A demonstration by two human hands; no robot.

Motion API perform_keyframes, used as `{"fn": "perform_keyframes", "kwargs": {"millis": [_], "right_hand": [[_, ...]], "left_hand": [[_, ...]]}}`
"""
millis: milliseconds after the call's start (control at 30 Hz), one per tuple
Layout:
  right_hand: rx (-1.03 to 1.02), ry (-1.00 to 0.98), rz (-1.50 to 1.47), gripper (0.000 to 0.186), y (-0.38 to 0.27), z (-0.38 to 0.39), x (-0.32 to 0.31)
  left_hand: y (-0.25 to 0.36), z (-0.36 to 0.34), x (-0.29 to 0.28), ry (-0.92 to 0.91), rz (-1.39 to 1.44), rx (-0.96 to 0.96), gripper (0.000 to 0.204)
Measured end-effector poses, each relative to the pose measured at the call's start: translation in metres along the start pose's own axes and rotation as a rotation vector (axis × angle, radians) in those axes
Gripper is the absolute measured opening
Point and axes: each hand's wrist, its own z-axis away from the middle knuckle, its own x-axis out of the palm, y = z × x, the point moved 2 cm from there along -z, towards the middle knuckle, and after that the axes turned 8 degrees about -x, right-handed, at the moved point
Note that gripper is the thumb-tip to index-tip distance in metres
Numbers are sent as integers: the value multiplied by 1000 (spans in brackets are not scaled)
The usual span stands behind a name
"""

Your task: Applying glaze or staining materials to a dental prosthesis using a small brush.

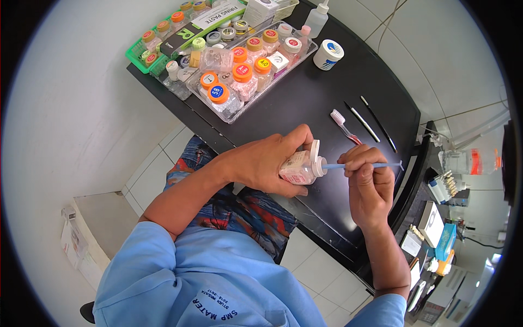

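A small clear bottle point(297, 168) with pale pinkish contents lies tilted in my left hand point(261, 163), whose fingers and thumb wrap around it. The bottle's white flip cap point(315, 148) stands raised, and its mouth points to the right. My right hand point(370, 188) is closed on a thin light blue plastic stick point(334, 166). One end of the stick is at the bottle's mouth; how far it reaches inside I cannot tell. The stick's other end, slightly forked, sticks out past my right fingers. Both hands are above the near part of the black table point(305, 109).
Beyond my hands lie a toothbrush point(339, 119), a white-handled tool point(365, 124) and a thin black brush point(379, 125). A clear tray point(235, 119) of capped bottles, a green basket point(133, 56), a white jar point(328, 54) and a squeeze bottle point(317, 19) stand farther back. A cluttered counter point(411, 210) is at right.
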Motion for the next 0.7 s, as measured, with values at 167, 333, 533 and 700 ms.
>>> {"fn": "perform_keyframes", "kwargs": {"millis": [167, 333, 533, 700], "right_hand": [[-76, 138, -101, 26, -1, -2, -4], [12, 155, -29, 27, -2, 3, -6], [35, 92, 98, 23, -7, 2, 8], [86, -13, 202, 23, -10, 1, 12]], "left_hand": [[4, 2, -3, -11, 34, -45, 72], [3, -1, -5, -19, 35, -28, 66], [0, -2, -5, 48, 42, 66, 55], [-2, -4, -5, 31, -24, 133, 52]]}}
